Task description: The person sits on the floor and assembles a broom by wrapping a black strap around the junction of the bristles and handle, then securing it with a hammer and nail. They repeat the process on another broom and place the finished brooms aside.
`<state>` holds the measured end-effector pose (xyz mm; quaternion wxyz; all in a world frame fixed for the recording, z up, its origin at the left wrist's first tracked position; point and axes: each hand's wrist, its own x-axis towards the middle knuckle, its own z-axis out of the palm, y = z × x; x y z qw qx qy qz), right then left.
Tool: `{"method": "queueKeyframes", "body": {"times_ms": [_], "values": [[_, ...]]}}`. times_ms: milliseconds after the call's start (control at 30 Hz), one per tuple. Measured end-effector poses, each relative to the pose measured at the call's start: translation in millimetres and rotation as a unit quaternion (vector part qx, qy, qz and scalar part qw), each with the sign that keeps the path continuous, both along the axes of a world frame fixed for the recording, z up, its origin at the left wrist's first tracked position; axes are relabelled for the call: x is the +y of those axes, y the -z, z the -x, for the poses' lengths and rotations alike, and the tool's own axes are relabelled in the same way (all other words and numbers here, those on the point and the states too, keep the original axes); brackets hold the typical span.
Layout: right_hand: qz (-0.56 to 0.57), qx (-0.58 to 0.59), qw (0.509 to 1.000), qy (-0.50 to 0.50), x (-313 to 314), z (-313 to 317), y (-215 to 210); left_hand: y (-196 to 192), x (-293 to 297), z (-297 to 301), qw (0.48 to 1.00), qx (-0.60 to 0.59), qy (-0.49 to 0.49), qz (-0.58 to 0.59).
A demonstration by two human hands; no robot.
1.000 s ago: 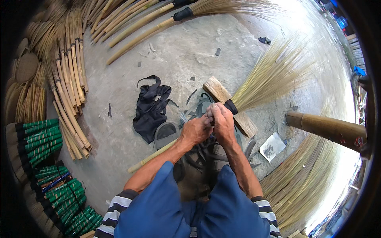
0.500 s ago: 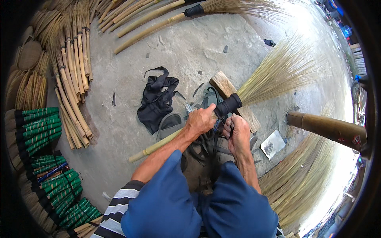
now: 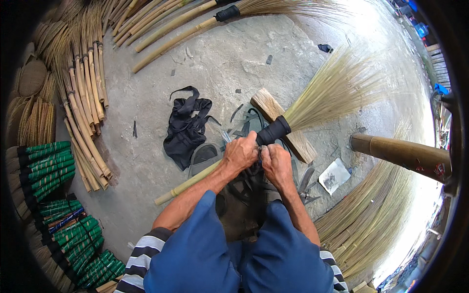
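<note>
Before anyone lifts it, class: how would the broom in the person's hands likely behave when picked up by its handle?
The broom would probably feel light: its head is thin dry straw on a slim cane handle. The splayed straw would likely flex and sag, while the handle looks stiff. It may tip head-down, since both hands grip close to the black binding.

Two hands point(image 3: 259, 158), one wooden block point(image 3: 283, 124), one black bag point(image 3: 185, 127), one paper scrap point(image 3: 334, 177)
</note>
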<state>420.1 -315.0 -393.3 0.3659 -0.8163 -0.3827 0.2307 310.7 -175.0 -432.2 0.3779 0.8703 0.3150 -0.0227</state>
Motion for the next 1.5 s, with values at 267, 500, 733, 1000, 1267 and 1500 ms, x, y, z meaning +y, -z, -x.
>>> {"method": "queueKeyframes", "body": {"times_ms": [267, 500, 733, 1000, 1267, 1500], "values": [[-0.04, 0.59, 0.787, 0.178, 20.8, -28.6, 0.4, -6.2, 6.1, 1.9, 0.999, -0.043, 0.002, -0.03], [-0.081, 0.623, 0.744, 0.228, 28.6, -12.4, -13.4, -2.4, 12.9, -0.7, 1.0, 0.007, 0.018, -0.013], [-0.077, 0.601, 0.755, 0.25, 29.1, 0.3, -24.2, 3.3, 14.7, 1.9, 0.999, -0.027, 0.02, -0.009], [-0.081, 0.512, 0.839, 0.165, 5.9, 6.2, 9.5, 3.3, 20.2, -1.5, 0.999, -0.016, -0.014, 0.048], [-0.141, 0.613, 0.752, 0.195, 8.0, 9.0, 44.0, -3.6, 24.7, 3.6, 0.981, -0.094, -0.062, 0.156], [-0.172, 0.596, 0.76, 0.193, 10.1, 13.2, 43.4, -6.2, 26.2, 7.1, 0.971, -0.139, -0.067, 0.183]]}}
